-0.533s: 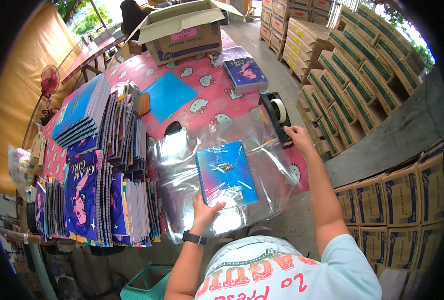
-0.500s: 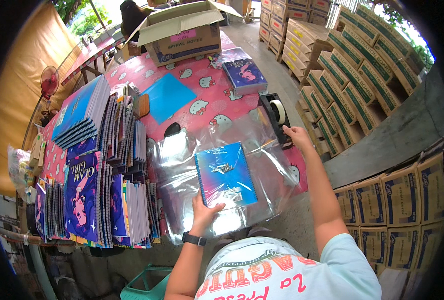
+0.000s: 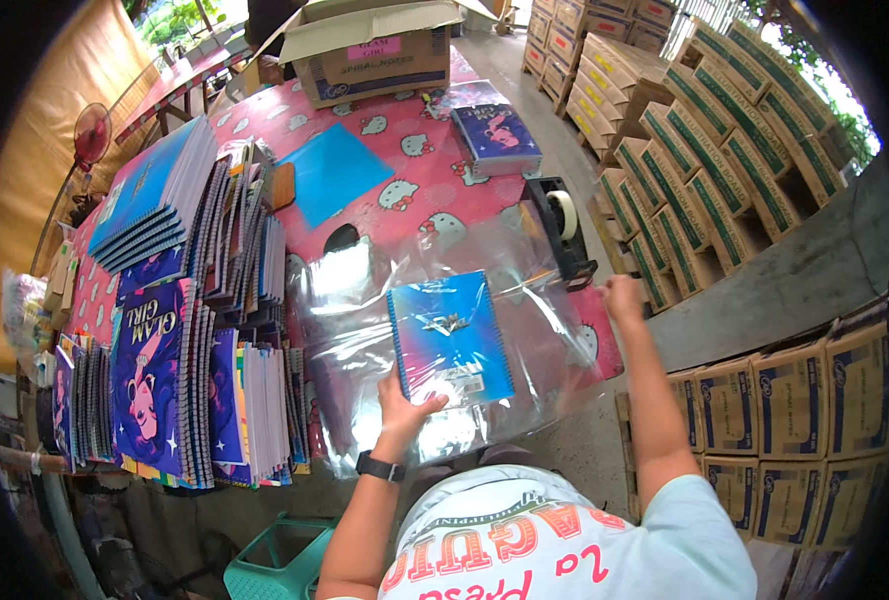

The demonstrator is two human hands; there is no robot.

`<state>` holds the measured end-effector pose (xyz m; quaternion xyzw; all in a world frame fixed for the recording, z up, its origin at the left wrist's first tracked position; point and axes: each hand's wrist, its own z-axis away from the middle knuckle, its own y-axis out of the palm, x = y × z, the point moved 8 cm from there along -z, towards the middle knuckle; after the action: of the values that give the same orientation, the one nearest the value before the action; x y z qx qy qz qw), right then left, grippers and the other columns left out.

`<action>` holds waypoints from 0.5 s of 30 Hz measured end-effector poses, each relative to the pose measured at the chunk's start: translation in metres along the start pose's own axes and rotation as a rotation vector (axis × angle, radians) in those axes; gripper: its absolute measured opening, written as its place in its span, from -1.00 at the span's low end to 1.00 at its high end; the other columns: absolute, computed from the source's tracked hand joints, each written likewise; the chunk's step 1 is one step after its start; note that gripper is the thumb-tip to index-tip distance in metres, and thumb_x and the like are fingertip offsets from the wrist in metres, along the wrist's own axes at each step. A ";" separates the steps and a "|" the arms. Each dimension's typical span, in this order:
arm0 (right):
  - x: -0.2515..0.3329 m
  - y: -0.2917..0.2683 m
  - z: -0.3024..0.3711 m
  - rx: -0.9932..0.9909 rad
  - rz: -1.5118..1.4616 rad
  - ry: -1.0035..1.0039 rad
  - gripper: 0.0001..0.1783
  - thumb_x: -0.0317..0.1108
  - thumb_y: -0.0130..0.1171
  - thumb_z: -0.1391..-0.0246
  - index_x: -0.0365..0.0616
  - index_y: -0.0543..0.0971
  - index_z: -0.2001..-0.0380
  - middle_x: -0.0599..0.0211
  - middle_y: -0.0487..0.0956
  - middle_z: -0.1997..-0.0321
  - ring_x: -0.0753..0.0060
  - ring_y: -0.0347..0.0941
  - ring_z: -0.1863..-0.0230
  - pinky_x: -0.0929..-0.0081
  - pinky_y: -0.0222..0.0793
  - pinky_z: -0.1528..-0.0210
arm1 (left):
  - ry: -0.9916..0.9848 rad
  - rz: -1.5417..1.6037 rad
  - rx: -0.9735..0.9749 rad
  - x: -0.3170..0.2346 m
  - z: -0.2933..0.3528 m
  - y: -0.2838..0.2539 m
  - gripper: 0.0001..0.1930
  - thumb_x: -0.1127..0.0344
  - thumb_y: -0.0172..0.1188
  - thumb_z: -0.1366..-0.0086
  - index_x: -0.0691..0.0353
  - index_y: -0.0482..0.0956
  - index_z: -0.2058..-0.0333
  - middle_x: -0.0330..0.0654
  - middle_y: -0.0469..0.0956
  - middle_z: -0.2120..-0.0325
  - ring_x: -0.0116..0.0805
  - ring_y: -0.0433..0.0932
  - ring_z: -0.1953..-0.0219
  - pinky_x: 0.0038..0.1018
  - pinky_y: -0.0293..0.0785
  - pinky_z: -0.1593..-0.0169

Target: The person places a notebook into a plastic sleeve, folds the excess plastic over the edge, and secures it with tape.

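Observation:
A blue and pink spiral notebook [image 3: 453, 335], back cover up, lies on a spread of clear plastic film [image 3: 355, 375] at the table's near edge. My left hand [image 3: 403, 408] grips its lower left corner, thumb on the cover and fingers along the spiral edge. Past the film's right side stands a black tape dispenser [image 3: 573, 250] with a roll of tape [image 3: 563, 213]. My right hand [image 3: 625, 297] hovers just off the dispenser's near end, its fingers pinched. Whatever lies between those fingertips is too small to make out.
Stacks of spiral notebooks [image 3: 155, 380] crowd the table's left side. A blue sheet [image 3: 335, 175], a notebook pile [image 3: 498, 138] and an open carton [image 3: 380, 75] lie farther back. Cartons [image 3: 790, 400] are stacked at the right; a green stool [image 3: 275, 565] stands below the table.
My right hand has moved off the tape dispenser's near end, to the right and toward me, fingers still pinched. My left hand stays on the notebook. The whole view has shifted slightly.

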<state>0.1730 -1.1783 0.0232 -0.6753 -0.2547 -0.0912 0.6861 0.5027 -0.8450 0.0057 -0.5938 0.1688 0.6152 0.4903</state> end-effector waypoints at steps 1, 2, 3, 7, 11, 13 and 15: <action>0.018 -0.018 0.001 -0.084 0.297 -0.068 -0.76 -0.27 0.27 0.11 -0.27 0.57 0.56 0.24 0.54 0.62 0.48 0.40 0.59 0.48 0.32 0.43 | 0.017 0.017 -0.011 0.005 -0.002 0.001 0.03 0.04 0.46 0.33 0.20 0.17 -0.17 0.07 0.27 0.11 -0.01 0.23 0.00 -0.18 0.17 -0.12; 0.053 -0.031 0.009 0.029 0.066 -0.088 -0.77 -0.27 0.26 0.11 -0.26 0.57 0.55 0.19 0.53 0.62 0.46 0.42 0.58 0.46 0.33 0.42 | 0.035 0.037 -0.035 0.008 -0.005 0.002 0.04 0.04 0.46 0.33 0.21 0.16 -0.18 0.07 0.27 0.11 -0.01 0.22 0.00 -0.18 0.16 -0.12; 0.091 -0.040 0.029 0.165 -0.163 -0.089 -0.78 -0.28 0.25 0.10 -0.26 0.57 0.54 0.15 0.52 0.62 0.43 0.44 0.57 0.44 0.33 0.42 | 0.036 0.048 -0.050 0.013 -0.002 0.003 0.04 0.04 0.46 0.32 0.22 0.15 -0.18 0.06 0.26 0.10 -0.01 0.22 -0.01 -0.19 0.15 -0.13; 0.263 0.010 0.144 0.957 -0.336 -0.724 -0.76 -0.24 0.22 0.05 -0.23 0.58 0.52 0.14 0.53 0.57 0.27 0.46 0.53 0.37 0.34 0.41 | 0.011 -0.007 -0.029 0.014 0.000 0.001 0.09 -0.02 0.46 0.32 0.20 0.11 -0.20 0.01 0.24 0.11 -0.03 0.21 0.00 -0.18 0.14 -0.13; 0.310 0.073 0.170 1.028 0.387 -1.060 -0.55 0.05 0.28 0.20 -0.18 0.62 0.51 0.18 0.58 0.52 0.16 0.51 0.45 0.32 0.40 0.38 | 0.019 -0.044 0.010 0.007 0.001 0.002 0.08 -0.02 0.45 0.29 0.17 0.09 -0.21 0.02 0.23 0.11 -0.03 0.21 0.01 -0.19 0.14 -0.12; 0.313 0.083 0.158 0.953 0.528 -1.141 -0.41 0.22 0.29 0.34 -0.19 0.61 0.60 0.18 0.56 0.58 0.10 0.52 0.48 0.24 0.39 0.43 | 0.026 -0.079 0.043 0.002 0.000 0.006 0.07 -0.02 0.45 0.28 0.18 0.09 -0.21 0.02 0.24 0.11 -0.02 0.20 0.01 -0.19 0.14 -0.11; 0.312 0.085 0.152 0.926 0.617 -1.116 -0.39 0.23 0.29 0.36 -0.21 0.60 0.61 0.19 0.55 0.62 0.08 0.51 0.50 0.23 0.40 0.42 | 0.041 -0.068 0.058 0.002 0.002 0.005 0.06 -0.02 0.44 0.26 0.20 0.08 -0.21 0.04 0.23 0.09 0.00 0.19 0.01 -0.18 0.14 -0.12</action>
<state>0.4454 -0.9557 0.0894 -0.3071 -0.3748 0.5713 0.6625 0.4980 -0.8449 0.0022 -0.5973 0.1762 0.5809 0.5241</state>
